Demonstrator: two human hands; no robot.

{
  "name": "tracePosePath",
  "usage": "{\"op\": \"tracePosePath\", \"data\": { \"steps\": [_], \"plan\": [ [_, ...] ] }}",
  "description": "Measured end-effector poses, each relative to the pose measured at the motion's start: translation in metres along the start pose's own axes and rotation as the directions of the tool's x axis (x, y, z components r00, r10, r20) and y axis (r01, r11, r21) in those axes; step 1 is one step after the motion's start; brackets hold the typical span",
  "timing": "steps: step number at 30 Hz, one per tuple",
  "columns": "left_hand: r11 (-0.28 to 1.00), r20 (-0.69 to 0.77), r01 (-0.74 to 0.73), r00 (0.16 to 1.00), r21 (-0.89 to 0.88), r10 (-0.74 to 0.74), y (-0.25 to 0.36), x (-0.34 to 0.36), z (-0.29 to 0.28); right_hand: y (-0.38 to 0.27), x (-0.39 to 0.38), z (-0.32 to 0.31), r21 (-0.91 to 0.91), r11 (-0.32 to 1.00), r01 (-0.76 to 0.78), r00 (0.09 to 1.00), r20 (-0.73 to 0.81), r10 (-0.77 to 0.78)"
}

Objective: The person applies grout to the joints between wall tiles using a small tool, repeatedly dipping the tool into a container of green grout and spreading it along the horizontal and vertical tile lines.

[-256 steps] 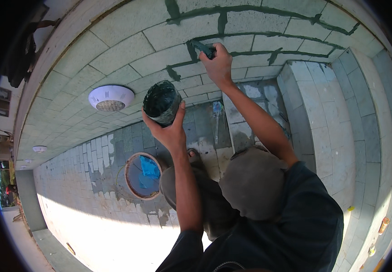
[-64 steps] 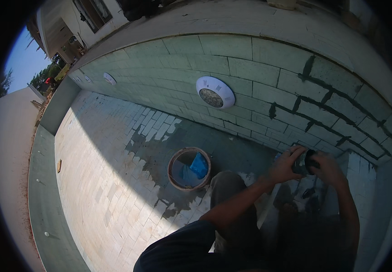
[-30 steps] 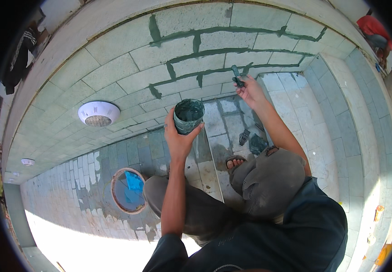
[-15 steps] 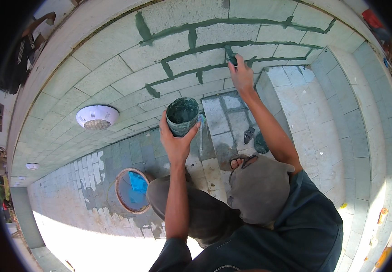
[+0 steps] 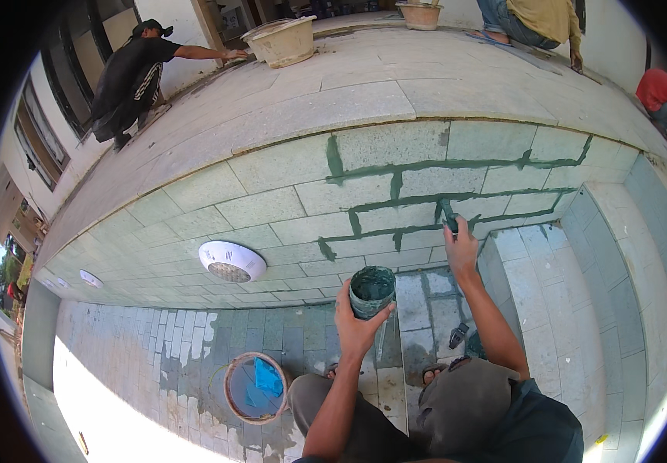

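Tiled wall (image 5: pixel 314 228) straight ahead, right-hand joints largely streaked with dark green paste (image 5: pixel 396 185), a few short uprights there and those around the round lamp (image 5: pixel 232 261) still bare. Left hand (image 5: pixel 358 328) clamped round the pot (image 5: pixel 372 295); right hand (image 5: pixel 461 251) apart, gripping the spreader (image 5: pixel 449 219) at an upright joint: darkened now, pale one second ago.

I see a dark, blue-black shirt (image 5: pixel 542 424) on the wearer, its right sleeve (image 5: pixel 526 395) short, with the forearm (image 5: pixel 494 324) bare beyond it. Loose grey-brown trousers (image 5: pixel 468 405) bulge round at the knee. Farther off I make out an open dark sandal (image 5: pixel 435 368). The left hand (image 5: pixel 359 332) and right hand (image 5: pixel 461 245) are bare.
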State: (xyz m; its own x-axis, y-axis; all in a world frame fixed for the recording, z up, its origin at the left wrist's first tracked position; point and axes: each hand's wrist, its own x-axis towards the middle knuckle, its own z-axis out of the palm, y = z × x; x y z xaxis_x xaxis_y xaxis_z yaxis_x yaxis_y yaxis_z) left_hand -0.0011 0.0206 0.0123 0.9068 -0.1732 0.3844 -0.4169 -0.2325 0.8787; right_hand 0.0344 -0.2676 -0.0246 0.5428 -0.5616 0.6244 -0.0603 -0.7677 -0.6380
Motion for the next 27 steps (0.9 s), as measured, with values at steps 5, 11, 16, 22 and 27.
{"op": "tracePosePath", "data": {
  "steps": [5, 11, 16, 22, 27],
  "plan": [
    [0.999, 0.021, -0.006, 1.0, -0.031, 0.007, -0.004, -0.002, 0.01, 0.025, 0.0, 0.008, -0.14, 0.987, 0.081, 0.994, 0.088, -0.069],
    [0.999, 0.012, -0.031, 0.999, -0.027, 0.032, -0.002, -0.004, 0.008, 0.037, -0.034, 0.007, -0.161, 0.987, 0.014, 0.97, 0.244, 0.026],
    [1.0, -0.01, -0.005, 1.0, -0.022, 0.004, 0.0, 0.0, -0.003, -0.006, -0.008, -0.001, 0.079, 0.994, -0.079, 0.995, 0.059, 0.075],
    [0.993, 0.003, 0.042, 0.999, -0.11, -0.042, -0.008, -0.001, 0.009, 0.029, -0.011, 0.01, -0.149, 0.989, -0.001, 0.987, 0.16, 0.025],
    [0.99, 0.007, 0.026, 1.0, -0.142, -0.026, 0.0, 0.003, 0.006, 0.034, -0.034, 0.009, -0.323, 0.938, -0.128, 0.888, 0.384, 0.254]
  ]
}}
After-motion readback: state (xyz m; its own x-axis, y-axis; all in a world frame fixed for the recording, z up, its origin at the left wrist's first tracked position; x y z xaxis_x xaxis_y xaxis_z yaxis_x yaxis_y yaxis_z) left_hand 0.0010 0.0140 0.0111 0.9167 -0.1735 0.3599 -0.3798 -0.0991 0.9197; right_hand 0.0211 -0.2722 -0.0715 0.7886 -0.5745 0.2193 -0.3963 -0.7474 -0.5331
